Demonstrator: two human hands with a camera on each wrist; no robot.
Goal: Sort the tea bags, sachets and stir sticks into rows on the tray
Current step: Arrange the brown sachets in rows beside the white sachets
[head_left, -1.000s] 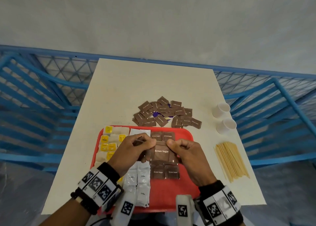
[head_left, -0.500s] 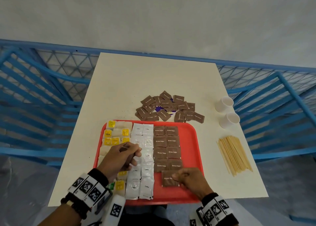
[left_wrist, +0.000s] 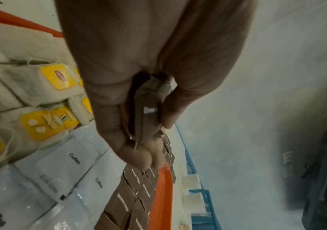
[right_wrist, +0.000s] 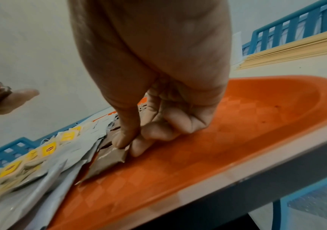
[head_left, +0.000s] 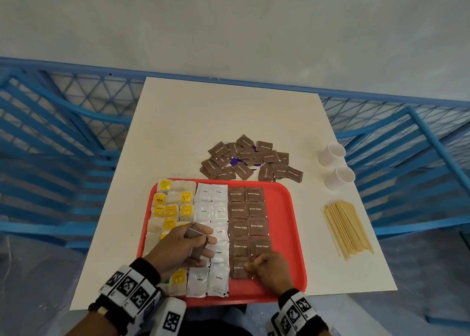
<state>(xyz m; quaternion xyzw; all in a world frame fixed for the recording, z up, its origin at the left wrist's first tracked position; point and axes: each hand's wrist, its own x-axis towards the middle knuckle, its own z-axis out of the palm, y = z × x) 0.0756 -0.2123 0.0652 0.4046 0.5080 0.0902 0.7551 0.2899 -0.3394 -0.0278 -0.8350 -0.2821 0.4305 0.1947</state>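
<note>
The right hand (head_left: 270, 269) pinches a brown sugar sachet (head_left: 238, 269) flat at the tray's (head_left: 292, 234) near edge — square it under its column. The left hand (head_left: 181, 249) grips spare sachets (left_wrist: 149, 112); feed them singly, edges touching.

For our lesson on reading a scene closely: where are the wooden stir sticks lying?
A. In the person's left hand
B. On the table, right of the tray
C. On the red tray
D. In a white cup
B: the stir sticks lie bundled on the table, right of the tray.

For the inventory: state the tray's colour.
Red-orange tray, clearest in the head view.
</note>
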